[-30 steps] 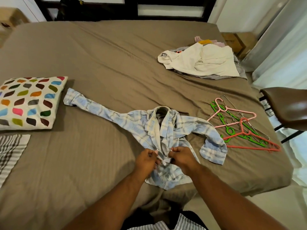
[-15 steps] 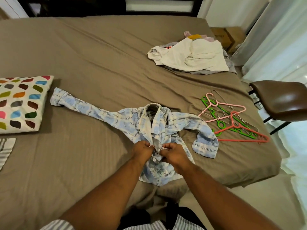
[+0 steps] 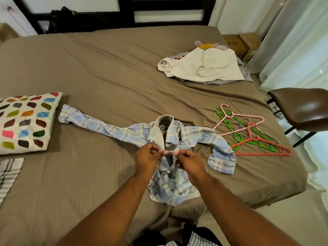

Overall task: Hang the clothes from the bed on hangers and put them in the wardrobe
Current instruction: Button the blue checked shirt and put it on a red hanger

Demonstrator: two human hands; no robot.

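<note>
The blue plaid shirt [image 3: 193, 135] is laid open on the bed [image 3: 106, 77], near its front edge. Its two front edges are pinched at chest height by the curled fingers of the left hand [image 3: 146, 159] and right hand [image 3: 190, 165]. Hangers [image 3: 248, 132] are seen just beside one sleeve.

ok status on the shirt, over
Both busy: left hand and right hand pinch the plaid shirt front. Shirt flat on bed. Spare hangers lie beside it, nothing blocking.
</note>
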